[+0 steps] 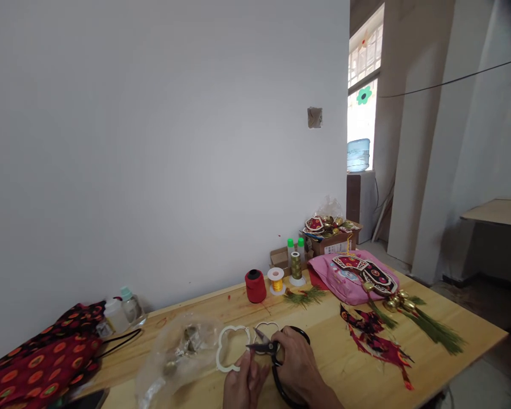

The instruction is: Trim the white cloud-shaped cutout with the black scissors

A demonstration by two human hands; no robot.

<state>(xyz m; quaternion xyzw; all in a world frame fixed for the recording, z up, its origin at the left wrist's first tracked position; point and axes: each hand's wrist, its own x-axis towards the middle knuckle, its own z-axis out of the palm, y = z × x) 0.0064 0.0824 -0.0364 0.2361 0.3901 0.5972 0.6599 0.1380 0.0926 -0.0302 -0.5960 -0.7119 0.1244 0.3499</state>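
My right hand (297, 363) grips a pair of scissors (262, 346) by the black loop handles. The blades are apart and point left, just above my left hand (243, 382). The fingers of that left hand are pinched together by the lower blade; what they hold is too small or hidden to name. Behind my left hand is a white scalloped frame (221, 355), its lower right part overlapped by the fingers. A second, smaller white frame (267, 325) shows behind the scissors.
A clear plastic bag (157, 358) lies left, beyond it patterned red cloth (46, 358). Along the wall stand a red thread cone (255, 287), a yellow spool (276, 283) and a green spool (296, 266). Cloth scraps (372, 338) and tasselled ornaments on a pink bag (330, 278) lie right.
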